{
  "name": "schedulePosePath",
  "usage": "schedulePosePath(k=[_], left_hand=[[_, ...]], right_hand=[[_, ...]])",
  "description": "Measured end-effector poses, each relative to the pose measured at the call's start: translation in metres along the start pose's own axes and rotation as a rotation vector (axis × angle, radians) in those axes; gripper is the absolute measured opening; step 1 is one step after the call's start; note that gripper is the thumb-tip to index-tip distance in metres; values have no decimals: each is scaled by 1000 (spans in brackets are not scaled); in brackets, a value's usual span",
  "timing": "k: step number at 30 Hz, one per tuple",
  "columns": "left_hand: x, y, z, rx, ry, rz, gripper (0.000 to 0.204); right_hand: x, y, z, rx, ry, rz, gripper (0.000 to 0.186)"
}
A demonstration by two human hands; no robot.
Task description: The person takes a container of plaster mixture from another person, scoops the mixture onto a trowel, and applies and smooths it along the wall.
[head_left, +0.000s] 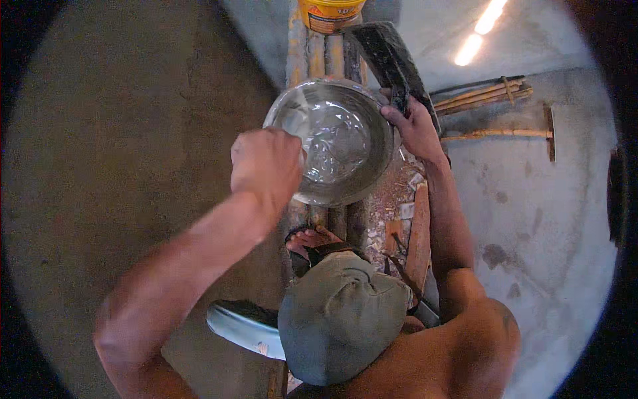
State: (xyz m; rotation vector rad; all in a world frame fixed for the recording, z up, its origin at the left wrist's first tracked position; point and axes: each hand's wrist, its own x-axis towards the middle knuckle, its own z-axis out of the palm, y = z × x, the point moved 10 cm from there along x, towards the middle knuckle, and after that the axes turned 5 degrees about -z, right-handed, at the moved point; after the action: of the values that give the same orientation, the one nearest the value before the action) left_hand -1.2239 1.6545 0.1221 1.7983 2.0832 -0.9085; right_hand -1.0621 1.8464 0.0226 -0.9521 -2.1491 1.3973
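Observation:
A round metal basin (380, 174) with wet, glossy grey paste (332, 143) inside rests on a row of poles. My left hand (268, 161) is closed in a fist over the basin's left side; whatever is in it is hidden under the fingers. At the far right of the basin, my right hand (417, 126) grips the handle of a long black plastering float (379, 50), thumb near the basin's rim. The float is tilted, its blade reaching up past the basin.
A yellow bucket (330, 14) stands at the far end of the poles (316, 56). Debris and a wooden board (417, 236) lie right of them. Bundled sticks (482, 96) and a long-handled tool (498, 133) are farther right. A sandalled foot (314, 241) and grey-green cap (342, 319) show nearer.

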Motion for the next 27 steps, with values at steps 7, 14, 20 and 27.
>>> schedulePosePath(k=[7, 14, 20, 27], left_hand=[[23, -21, 37, -453, 15, 27, 28], [7, -10, 78, -655, 95, -55, 52], [-14, -17, 83, -872, 174, -88, 54], [-42, -9, 105, -1069, 361, -222, 46]], right_hand=[[-1, -1, -5, 38, -9, -42, 40], [-13, 29, -9, 314, -2, 129, 37], [-23, 8, -59, -78, 150, 102, 35], [-90, -97, -43, -923, -44, -331, 27]])
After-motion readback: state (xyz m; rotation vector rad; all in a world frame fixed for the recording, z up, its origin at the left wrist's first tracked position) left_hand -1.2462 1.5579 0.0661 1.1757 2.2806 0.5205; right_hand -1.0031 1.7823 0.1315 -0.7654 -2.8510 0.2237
